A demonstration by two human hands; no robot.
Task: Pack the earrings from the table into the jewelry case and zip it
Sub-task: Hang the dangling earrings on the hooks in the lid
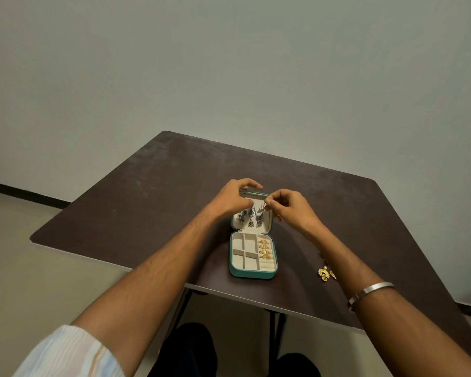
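Note:
A teal jewelry case (252, 273) lies open near the table's front edge, its lid (269, 223) standing up at the far side. Several silver earrings (249, 216) hang inside the lid. Gold rings (264, 249) fill the right slots of the cream tray. My left hand (234, 197) grips the lid's top left edge. My right hand (288, 206) pinches a silver earring (261, 210) at the lid's upper right. A pair of gold earrings (326, 274) lies on the table to the right, partly behind my right forearm.
The dark brown table (152, 191) has its front edge just below the case. A pale wall stands behind it, and bare floor lies to the left. My knees show under the table edge. A metal bangle (370, 291) sits on my right wrist.

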